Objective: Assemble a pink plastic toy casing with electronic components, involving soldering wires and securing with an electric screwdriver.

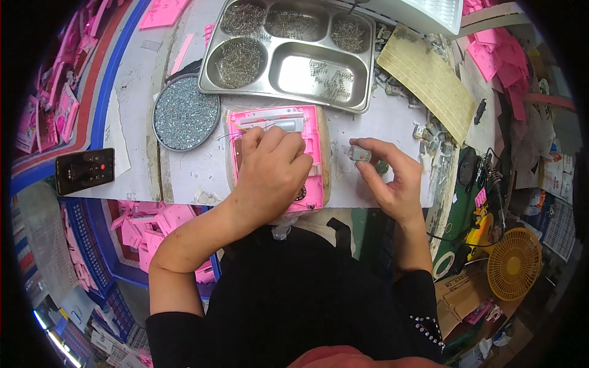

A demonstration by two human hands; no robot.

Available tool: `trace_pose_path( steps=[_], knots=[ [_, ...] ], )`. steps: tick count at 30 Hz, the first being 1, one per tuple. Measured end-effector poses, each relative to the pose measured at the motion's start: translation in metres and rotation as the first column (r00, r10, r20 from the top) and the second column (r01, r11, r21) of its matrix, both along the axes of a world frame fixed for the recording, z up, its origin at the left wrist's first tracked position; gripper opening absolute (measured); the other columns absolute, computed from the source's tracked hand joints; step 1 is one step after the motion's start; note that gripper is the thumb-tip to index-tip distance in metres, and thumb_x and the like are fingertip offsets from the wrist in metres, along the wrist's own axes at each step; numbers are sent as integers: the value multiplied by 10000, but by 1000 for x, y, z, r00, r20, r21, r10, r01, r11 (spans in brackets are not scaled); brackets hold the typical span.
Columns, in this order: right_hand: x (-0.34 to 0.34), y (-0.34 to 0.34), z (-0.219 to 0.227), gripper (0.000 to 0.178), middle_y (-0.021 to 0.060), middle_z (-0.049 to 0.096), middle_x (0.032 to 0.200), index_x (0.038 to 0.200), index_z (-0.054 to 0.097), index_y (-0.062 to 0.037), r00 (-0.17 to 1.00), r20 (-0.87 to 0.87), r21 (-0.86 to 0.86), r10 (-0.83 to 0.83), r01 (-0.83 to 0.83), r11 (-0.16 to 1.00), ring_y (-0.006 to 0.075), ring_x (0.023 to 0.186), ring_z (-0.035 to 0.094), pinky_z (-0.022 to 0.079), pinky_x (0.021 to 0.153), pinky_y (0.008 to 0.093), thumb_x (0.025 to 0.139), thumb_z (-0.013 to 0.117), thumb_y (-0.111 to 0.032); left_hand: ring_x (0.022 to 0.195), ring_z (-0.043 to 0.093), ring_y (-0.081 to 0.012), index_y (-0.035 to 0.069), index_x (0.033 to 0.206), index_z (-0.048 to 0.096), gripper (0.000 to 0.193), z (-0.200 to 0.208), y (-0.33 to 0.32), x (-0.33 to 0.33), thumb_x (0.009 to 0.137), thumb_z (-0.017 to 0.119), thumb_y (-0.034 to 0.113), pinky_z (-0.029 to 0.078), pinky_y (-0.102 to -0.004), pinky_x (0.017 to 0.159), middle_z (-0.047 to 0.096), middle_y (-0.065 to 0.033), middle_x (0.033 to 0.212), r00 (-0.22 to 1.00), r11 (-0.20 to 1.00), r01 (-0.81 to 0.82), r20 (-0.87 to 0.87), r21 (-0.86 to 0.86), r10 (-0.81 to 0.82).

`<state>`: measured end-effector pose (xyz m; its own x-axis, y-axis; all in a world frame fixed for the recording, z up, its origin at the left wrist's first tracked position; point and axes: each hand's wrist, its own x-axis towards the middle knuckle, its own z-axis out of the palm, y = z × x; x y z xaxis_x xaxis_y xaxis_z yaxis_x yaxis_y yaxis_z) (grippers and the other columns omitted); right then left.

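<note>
A pink plastic casing (314, 159) lies on the work surface in front of me, its inside facing up, with a grey cylindrical part (286, 124) near its far end. My left hand (274, 161) is closed over the casing, fingertips down beside that part. Thin wires (240, 131) stick out at the casing's left edge; whatever the fingers pinch is hidden. To the right of the casing, my right hand (392, 175) holds a small silvery block, like a little motor (359, 153), between thumb and fingers. A small round greenish thing (381, 167) shows by its fingers.
A compartmented steel tray (264, 92) with springs and screws stands at the back. Left of the casing sits a round dish of small screws (186, 113); farther left lies a phone (84, 171). Several small metal parts (429, 138) and a yellowish board (427, 83) lie right.
</note>
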<state>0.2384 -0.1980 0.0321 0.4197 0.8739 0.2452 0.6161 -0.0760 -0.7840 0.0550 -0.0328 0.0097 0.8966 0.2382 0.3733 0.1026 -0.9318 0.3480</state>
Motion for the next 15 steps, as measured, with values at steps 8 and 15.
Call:
trace_pose_path(
  steps=[8,15],
  knots=[
    [-5,43,-10,265,101,647,1162,1066,737,-96,962,88,-106,259,-249,963,331,1112,518,441,982,428,817,792,-169,835,567,-189,150,909,740,190,-5,1,-45,736,819,138,321,-401,795,586,26,852,988,982,-77,117,-173,98],
    [-4,58,-21,236,92,594,1085,1025,758,-106,954,97,-142,282,-268,953,309,1061,488,422,951,404,810,802,-192,803,554,-185,151,923,752,212,-15,-2,-49,725,823,126,320,-395,785,579,25,844,975,969,-95,176,-230,137]
  ],
)
